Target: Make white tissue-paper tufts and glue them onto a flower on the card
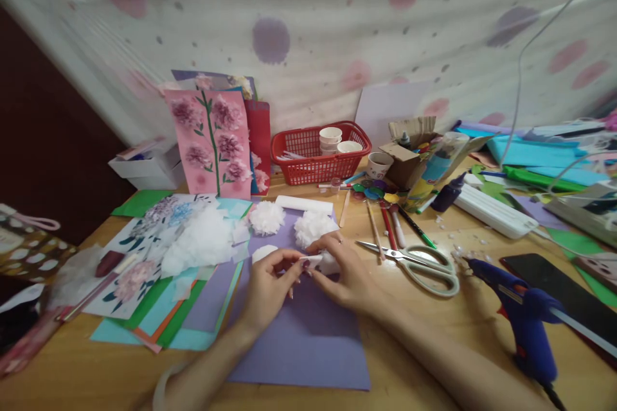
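My left hand [274, 279] and my right hand [348, 276] meet over a purple sheet of paper [308, 356]. Between their fingertips is a small folded piece of white paper [313, 261], pinched from both sides and partly hidden by the fingers. Just beyond my hands sit two fluffy white paper flowers, one at the left [267, 218] and another white flower [313, 228] close behind my right fingers. A white roll [303, 205] lies behind them. More white material shows partly under my hands.
Left are white tissue pieces [202, 241] on coloured sheets [197, 327]. At the right lie scissors [429, 270], a blue glue gun [518, 308] and a black phone [554, 289]. A red basket [313, 170] with paper cups and a pink flower picture [186, 160] stand behind.
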{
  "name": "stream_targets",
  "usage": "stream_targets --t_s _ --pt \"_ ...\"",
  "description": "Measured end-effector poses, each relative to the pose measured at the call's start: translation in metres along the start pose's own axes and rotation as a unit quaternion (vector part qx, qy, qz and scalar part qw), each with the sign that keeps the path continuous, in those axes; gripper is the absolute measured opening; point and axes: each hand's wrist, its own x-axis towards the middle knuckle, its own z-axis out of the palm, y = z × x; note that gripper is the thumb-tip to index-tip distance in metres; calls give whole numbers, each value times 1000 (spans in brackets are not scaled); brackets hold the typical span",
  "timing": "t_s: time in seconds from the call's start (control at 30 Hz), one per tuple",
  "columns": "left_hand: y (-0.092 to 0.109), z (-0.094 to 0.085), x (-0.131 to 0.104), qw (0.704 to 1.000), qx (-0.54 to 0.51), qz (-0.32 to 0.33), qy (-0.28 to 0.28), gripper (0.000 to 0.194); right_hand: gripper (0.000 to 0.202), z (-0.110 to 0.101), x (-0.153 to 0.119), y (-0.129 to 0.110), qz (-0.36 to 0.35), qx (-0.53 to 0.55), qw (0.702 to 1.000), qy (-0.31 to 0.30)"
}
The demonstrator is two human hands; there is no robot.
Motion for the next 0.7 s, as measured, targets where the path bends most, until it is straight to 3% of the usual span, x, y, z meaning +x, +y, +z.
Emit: stream_targets --t_s 0.1,0.27,0.37,0.6,0.7 --pt "3 -1 0 999 -39 -13 5 30 10 -4 2 -5 31 70 997 -30" --pt "7 1 -1 998 -63 -15 -2 45 30 -3 5 -9 108 147 982 -46" --pt "9 1 -1 997 -69 -19 -13 47 36 0 4 -10 115 179 976 -37" --pt "1 -5 2 993 -96 -44 -58 31 39 -4 4 -13 115 154 979 -73" --pt "0 -6 3 989 -130 -50 -51 31 39 -5 4 -14 121 158 976 -83"
